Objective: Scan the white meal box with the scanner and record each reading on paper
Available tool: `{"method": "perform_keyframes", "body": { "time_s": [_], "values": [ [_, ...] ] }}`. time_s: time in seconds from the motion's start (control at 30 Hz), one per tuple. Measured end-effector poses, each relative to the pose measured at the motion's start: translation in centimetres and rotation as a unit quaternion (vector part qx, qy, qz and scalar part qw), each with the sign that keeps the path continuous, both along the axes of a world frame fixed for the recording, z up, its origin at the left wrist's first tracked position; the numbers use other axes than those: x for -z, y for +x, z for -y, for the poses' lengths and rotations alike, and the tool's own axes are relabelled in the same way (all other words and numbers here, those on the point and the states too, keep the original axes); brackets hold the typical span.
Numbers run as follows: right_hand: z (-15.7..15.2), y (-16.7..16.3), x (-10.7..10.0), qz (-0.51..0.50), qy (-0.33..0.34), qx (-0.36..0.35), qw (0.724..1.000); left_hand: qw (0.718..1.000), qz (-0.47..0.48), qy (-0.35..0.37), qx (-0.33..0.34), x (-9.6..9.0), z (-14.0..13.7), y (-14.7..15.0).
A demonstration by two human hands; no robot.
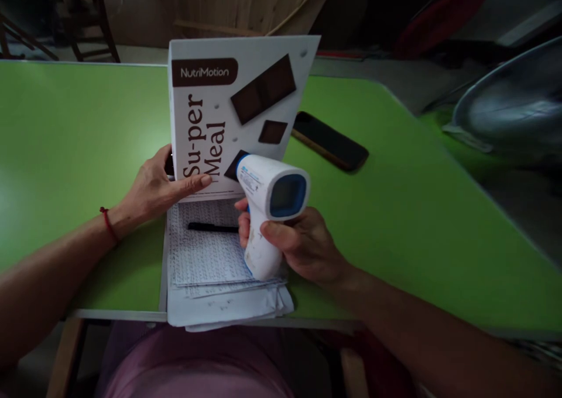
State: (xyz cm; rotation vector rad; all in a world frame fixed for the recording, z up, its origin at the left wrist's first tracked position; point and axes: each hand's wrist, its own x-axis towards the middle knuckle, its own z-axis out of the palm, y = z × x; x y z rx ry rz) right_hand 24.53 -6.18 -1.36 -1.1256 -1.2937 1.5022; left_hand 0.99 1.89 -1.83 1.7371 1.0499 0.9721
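Note:
My left hand grips the lower left edge of a white box printed "NutriMotion Su-per Meal", its thumb across the front and its other fingers hidden behind. The box is tilted up above the table. In my right hand is a white and blue infrared thermometer, held by its handle. Its dark screen faces me and its front end points at the box's lower part. Below the box lie sheets of handwritten paper, with a black pen across them, partly hidden by the right hand.
The green table stretches to both sides, with a seam left of the papers. A dark phone lies right of the box. Beyond the right edge stands a shiny metal basin. Wooden chair legs show at the far left.

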Motion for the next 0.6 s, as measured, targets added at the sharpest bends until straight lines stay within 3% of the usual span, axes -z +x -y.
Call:
{"method": "perform_keyframes", "body": {
  "time_s": [0.47,0.6],
  "values": [
    [0.1,-0.1,0.6,0.008,0.036,-0.013,0.999,0.998,0.059,-0.03,0.018,-0.7,0.2,-0.1],
    [-0.4,1.4,-0.7,0.067,0.124,0.0,0.99,0.996,0.062,-0.066,-0.022,-0.5,0.1,-0.4]
  ]
}}
